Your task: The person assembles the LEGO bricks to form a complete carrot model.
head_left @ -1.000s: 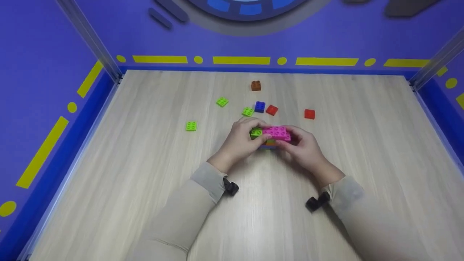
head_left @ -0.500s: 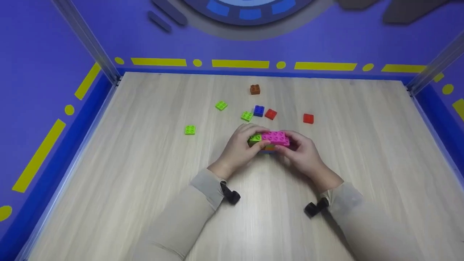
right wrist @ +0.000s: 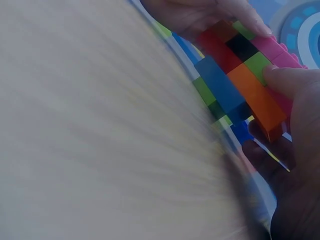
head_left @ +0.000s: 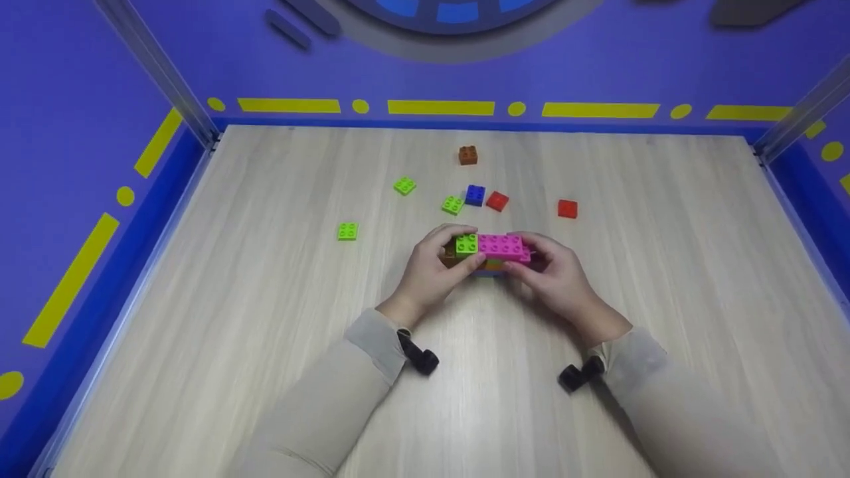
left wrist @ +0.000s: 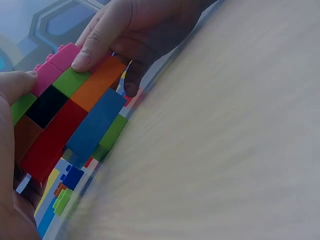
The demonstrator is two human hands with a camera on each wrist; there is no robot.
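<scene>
Both hands hold a stack of toy building bricks at the middle of the table in the head view. My left hand grips its left end, thumb at the front and fingers behind. My right hand holds the right end, with its thumb on the front in the right wrist view. On top sit a green brick and pink bricks. Below, the left wrist view shows a black brick, a red brick, an orange brick, a blue brick and a green bottom brick.
Beyond the hands lie a loose blue brick, a brown brick and two red bricks, one farther right. Three loose lime bricks lie to the left, one nearest the left hand. A blue wall borders the table's far edge.
My left hand has slid a little to the left along the stack, uncovering the whole green top brick and part of a brown one below. The right hand keeps its hold.
</scene>
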